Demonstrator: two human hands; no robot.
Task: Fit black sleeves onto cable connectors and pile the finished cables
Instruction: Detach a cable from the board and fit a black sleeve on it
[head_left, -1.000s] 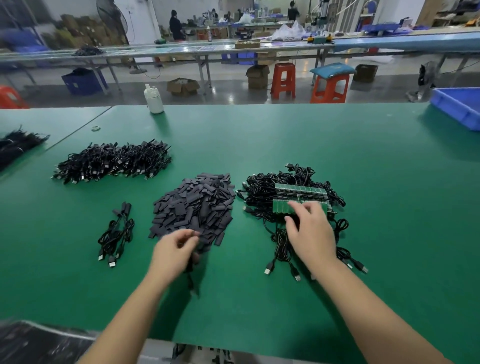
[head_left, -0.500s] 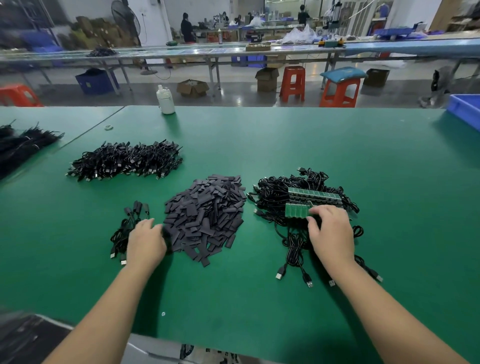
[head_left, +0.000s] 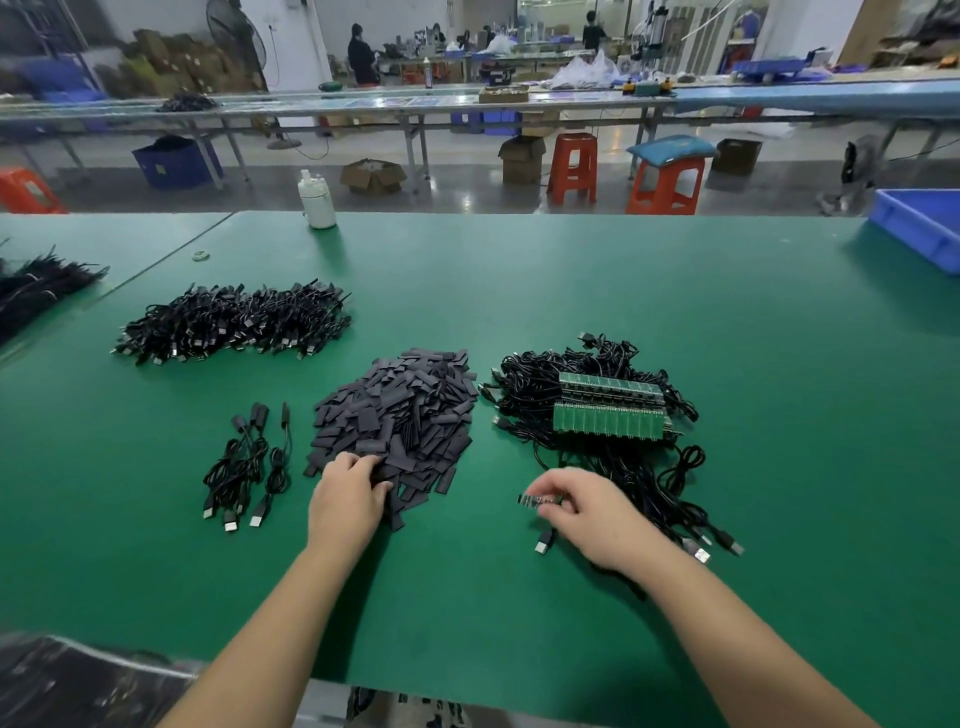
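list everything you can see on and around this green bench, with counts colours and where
flat black sleeve pieces: one heap, centre
unfinished black cables with green circuit boards: one tangle, right of the heap
small bundle of sleeved black cables: a few, left of the heap
large pile of black cables: one, far left
white plastic bottle: one, far edge
blue plastic bin: one, far right
orange plastic stools: several, on the floor beyond
left hand: fingers on the heap's near edge
right hand: grip pinching a small green board
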